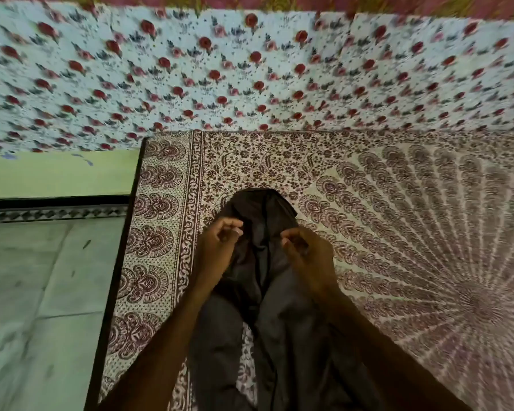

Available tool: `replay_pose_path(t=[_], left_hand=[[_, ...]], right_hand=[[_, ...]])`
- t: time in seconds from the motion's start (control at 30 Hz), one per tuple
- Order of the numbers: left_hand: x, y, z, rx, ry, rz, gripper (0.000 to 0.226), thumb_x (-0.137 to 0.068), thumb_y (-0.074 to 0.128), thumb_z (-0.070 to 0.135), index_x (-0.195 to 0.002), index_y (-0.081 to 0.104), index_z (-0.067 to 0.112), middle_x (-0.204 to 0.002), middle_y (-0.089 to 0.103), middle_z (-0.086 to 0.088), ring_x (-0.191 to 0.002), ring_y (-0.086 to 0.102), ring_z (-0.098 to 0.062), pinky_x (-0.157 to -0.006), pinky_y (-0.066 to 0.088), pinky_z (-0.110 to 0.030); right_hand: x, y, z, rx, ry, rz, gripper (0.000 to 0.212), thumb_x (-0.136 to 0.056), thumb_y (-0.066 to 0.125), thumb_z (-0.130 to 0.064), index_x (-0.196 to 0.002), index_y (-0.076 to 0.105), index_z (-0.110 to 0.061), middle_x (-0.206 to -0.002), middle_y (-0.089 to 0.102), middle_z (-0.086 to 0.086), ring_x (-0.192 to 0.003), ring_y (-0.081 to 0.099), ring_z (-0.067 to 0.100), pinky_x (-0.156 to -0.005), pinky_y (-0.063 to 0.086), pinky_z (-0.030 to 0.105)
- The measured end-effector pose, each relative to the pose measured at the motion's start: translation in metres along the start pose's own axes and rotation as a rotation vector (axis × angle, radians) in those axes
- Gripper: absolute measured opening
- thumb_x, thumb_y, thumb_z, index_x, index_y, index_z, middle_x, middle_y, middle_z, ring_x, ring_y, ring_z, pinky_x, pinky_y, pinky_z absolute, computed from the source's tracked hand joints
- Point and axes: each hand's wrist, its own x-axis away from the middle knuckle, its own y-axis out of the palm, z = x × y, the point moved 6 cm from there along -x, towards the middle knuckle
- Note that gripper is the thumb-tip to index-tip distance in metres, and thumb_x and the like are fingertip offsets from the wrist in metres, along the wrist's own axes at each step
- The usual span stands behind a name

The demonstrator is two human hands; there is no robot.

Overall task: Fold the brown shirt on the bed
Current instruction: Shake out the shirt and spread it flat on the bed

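A: Where is the shirt [261, 262] now?

B: It lies on the bed, on the printed bedsheet [398, 232], near the left edge of the bed. It is dark brown, bunched and creased, not flat. It runs from the lower edge of the view up to a rounded end in the middle of the view.

A: And the hands, where are they to it?

B: Both are over the upper part of the shirt. The left hand [217, 247] is at the left side of the cloth and the right hand [306, 256] at the right side. The dark cloth shows in the gap between them.

A: Do they hold it?

B: The fingers of both hands are curled inward, quite narrow. The picture is blurred there, so I cannot tell if either hand really pinches the cloth or only touches it.

A: What is the surface like?

B: The bedsheet is pale with a dark maroon print: flowers in the border, and long rays like feathers spreading from the right side. A dark bed frame [113, 292] runs along the left edge.

A: And the room?

B: Behind the bed hangs a light cloth [250, 69] with red roses. At the left, below the bed, is a grey floor [42, 292], and above it a pale green wall [57, 173].
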Motion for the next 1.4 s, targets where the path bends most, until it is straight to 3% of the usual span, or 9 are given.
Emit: replay_pose_path(t=[0.13, 0.37, 0.47, 0.6, 0.73, 0.83, 1.1, 1.23, 1.4], left_hand=[[-0.062, -0.004, -0.060, -0.203, -0.041, 0.148, 0.020, -0.083, 0.060, 0.006, -0.099, 0.066, 0.016, -0.096, 0.066, -0.001, -0.089, 0.063, -0.014, -0.074, 0.042, -0.019], [-0.111, -0.004, -0.136, -0.635, -0.234, 0.036, 0.071, -0.080, 0.067, 0.044, -0.138, 0.040, 0.014, -0.132, 0.055, -0.016, -0.123, 0.051, -0.037, -0.102, 0.043, -0.047], [-0.110, -0.005, -0.150, -0.637, -0.334, -0.043, 0.053, -0.084, 0.064, 0.046, -0.119, 0.060, 0.007, -0.115, 0.065, -0.022, -0.110, 0.060, -0.038, -0.093, 0.049, -0.042], [-0.099, -0.008, -0.136, -0.507, -0.318, -0.068, 0.032, -0.085, 0.067, 0.036, -0.098, 0.071, 0.007, -0.096, 0.071, -0.018, -0.094, 0.067, -0.033, -0.078, 0.051, -0.034], [-0.078, -0.003, -0.096, -0.313, -0.377, -0.097, 0.038, -0.090, 0.062, 0.024, -0.122, 0.059, 0.005, -0.121, 0.064, -0.018, -0.111, 0.060, -0.032, -0.092, 0.046, -0.034], [-0.050, -0.006, -0.050, -0.281, -0.329, -0.058, 0.040, -0.092, 0.060, 0.021, -0.127, 0.051, 0.003, -0.123, 0.060, -0.017, -0.114, 0.058, -0.032, -0.093, 0.044, -0.035], [0.057, -0.003, 0.130, -0.079, -0.054, -0.065, 0.019, -0.099, 0.049, 0.027, -0.107, 0.061, 0.014, -0.094, 0.064, 0.000, -0.082, 0.059, -0.011, -0.072, 0.041, -0.027], [0.128, 0.019, 0.197, 0.213, -0.273, -0.153, 0.028, -0.099, 0.049, 0.014, -0.124, 0.061, 0.007, -0.120, 0.062, -0.006, -0.120, 0.056, -0.023, -0.101, 0.043, -0.033], [0.234, 0.062, 0.278, 0.189, -0.300, -0.355, 0.031, -0.094, 0.052, 0.001, -0.124, 0.060, 0.004, -0.116, 0.063, -0.001, -0.110, 0.059, -0.015, -0.097, 0.047, -0.027]], right_hand=[[-0.054, 0.050, 0.056, 0.195, 0.124, 0.038, 0.017, -0.086, 0.062, -0.011, -0.102, 0.069, -0.013, -0.100, 0.069, 0.008, -0.091, 0.066, 0.023, -0.080, 0.052, 0.034], [-0.104, 0.098, 0.115, 0.740, 0.263, -0.129, 0.050, -0.088, 0.053, -0.016, -0.136, 0.040, -0.010, -0.142, 0.040, 0.017, -0.128, 0.040, 0.038, -0.103, 0.037, 0.049], [-0.107, 0.098, 0.134, 0.699, 0.421, -0.190, 0.056, -0.090, 0.056, -0.022, -0.138, 0.035, -0.005, -0.135, 0.049, 0.018, -0.125, 0.047, 0.038, -0.101, 0.039, 0.048], [-0.105, 0.076, 0.124, 0.478, 0.452, -0.102, 0.029, -0.092, 0.056, -0.021, -0.116, 0.064, -0.006, -0.112, 0.066, 0.016, -0.102, 0.063, 0.033, -0.084, 0.050, 0.037], [-0.085, 0.039, 0.088, 0.479, 0.288, 0.042, 0.020, -0.098, 0.050, -0.021, -0.104, 0.068, -0.014, -0.095, 0.064, 0.008, -0.082, 0.062, 0.027, -0.069, 0.049, 0.032], [-0.057, -0.001, 0.061, 0.423, 0.205, 0.165, 0.018, -0.097, 0.053, -0.017, -0.102, 0.070, -0.016, -0.088, 0.065, 0.006, -0.070, 0.056, 0.020, -0.055, 0.031, 0.023], [0.047, -0.145, -0.032, 0.127, 0.200, 0.463, 0.022, -0.098, 0.053, -0.017, -0.112, 0.070, -0.018, -0.102, 0.071, 0.000, -0.082, 0.064, 0.016, -0.071, 0.051, 0.032], [0.115, -0.235, -0.073, 0.046, 0.233, 0.564, 0.017, -0.100, 0.049, -0.018, -0.098, 0.066, -0.017, -0.080, 0.066, -0.006, -0.065, 0.056, 0.010, -0.058, 0.035, 0.015], [0.195, -0.339, -0.115, 0.036, 0.142, 0.588, 0.018, -0.100, 0.050, -0.017, -0.085, 0.060, -0.017, -0.067, 0.058, 0.000, -0.062, 0.053, 0.014, -0.057, 0.038, 0.026]])
